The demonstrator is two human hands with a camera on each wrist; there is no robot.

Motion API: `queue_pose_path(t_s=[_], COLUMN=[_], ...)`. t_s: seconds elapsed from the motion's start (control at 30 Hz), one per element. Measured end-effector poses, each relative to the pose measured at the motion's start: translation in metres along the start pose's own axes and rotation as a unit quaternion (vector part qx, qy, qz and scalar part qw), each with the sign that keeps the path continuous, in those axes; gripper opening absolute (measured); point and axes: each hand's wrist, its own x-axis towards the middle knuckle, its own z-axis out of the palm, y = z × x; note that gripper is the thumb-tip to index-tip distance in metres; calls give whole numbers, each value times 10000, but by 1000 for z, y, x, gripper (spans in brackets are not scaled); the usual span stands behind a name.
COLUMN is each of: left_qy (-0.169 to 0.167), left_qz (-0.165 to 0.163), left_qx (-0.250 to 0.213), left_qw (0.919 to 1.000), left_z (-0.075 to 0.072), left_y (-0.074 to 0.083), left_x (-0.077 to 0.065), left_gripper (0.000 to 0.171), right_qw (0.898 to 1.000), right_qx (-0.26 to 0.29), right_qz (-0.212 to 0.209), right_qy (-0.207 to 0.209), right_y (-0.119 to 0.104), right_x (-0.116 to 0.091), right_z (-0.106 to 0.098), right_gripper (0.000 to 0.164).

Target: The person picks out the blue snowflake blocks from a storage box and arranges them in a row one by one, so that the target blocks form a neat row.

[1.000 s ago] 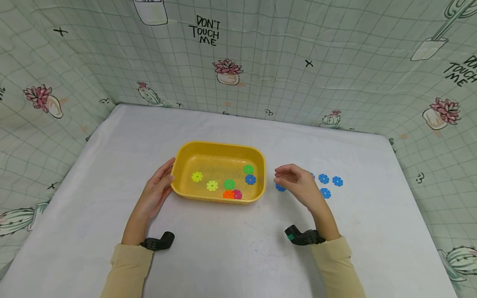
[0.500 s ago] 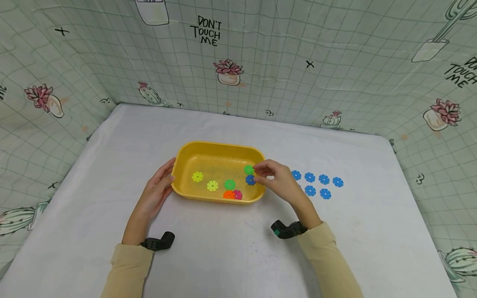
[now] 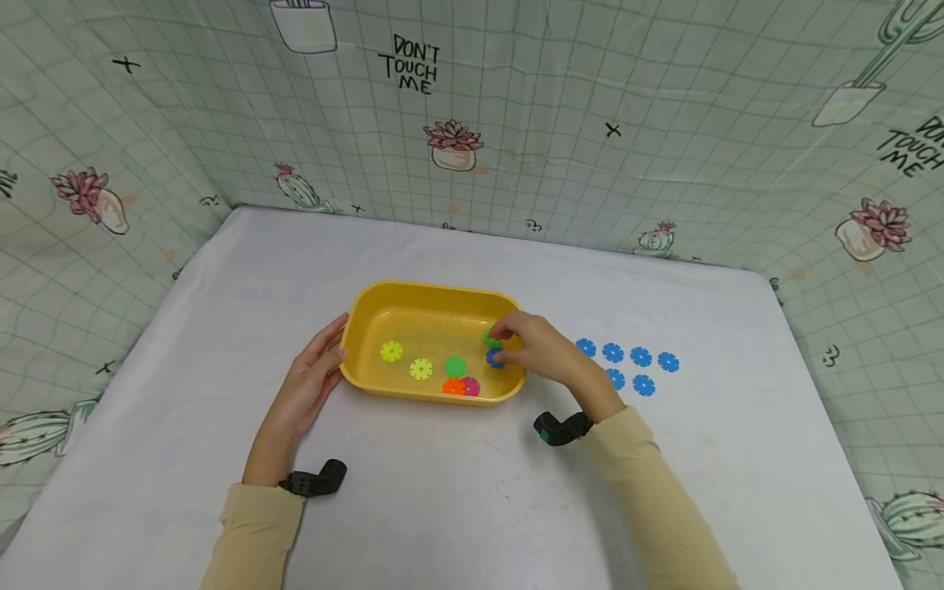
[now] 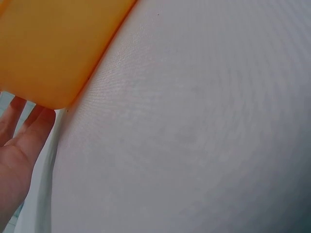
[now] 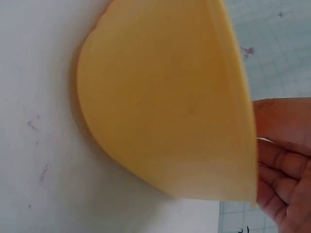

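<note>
In the head view a yellow plastic basin [image 3: 413, 293] holds several flower-shaped discs. My left hand [image 3: 310, 373] rests against the basin's left end, fingers fairly straight along the outer wall. The left wrist view shows those fingers touching the wall. My right hand [image 3: 542, 348] reaches over the right rim, thumb and fingers bent and apart. Its fingertips are above a blue disc [image 3: 492, 358] and a green disc [image 3: 488, 338], partly covering both. No disc shows clearly in its grasp. In the right wrist view the basin wall [image 5: 170, 97] hides the fingertips.
Two yellow discs [image 3: 392, 351], another green disc [image 3: 455, 366], an orange disc [image 3: 453, 386] and a pink disc [image 3: 470, 386] lie in the basin. Several blue discs [image 3: 641, 356] lie in rows on the white tabletop [image 3: 442, 492] to the right. A patterned cloth [image 3: 531, 98] surrounds the table.
My right hand has moved left from beside the blue discs on the table, over the rim and down into the basin. The left hand and basin have stayed put.
</note>
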Motion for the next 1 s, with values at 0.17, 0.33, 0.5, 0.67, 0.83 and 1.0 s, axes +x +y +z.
queue_pose_path(t_s=[0.17,0.33,0.5,0.67,0.83,1.0], left_qy=[17,34,34,50,38,40], left_qz=[-8,-15,-18,-49,-54,-76], left_qx=[-4,52,78,90,51,48], left_qw=[10000,10000,10000,9999,10000,10000], left_z=[0,0,0,0,0,1], left_y=[0,0,0,0,0,0], left_x=[0,-1,-1,0,0,1], left_gripper=[52,52,52,52,52,52], right_qw=[9939,9776,9662,9561,9417,9314], right_qx=[-1077,-2069,-2533,-2880,-3292,-3560], right_qz=[-182,-267,-287,-215,-78,-3], right_qy=[-140,-284,-372,-493,-697,-762], right_y=[-1,-2,-1,-3,-7,-9], right_x=[10,16,20,22,25,26], right_z=[5,12,19,21,21,22], right_gripper=[29,26,25,24,19,16])
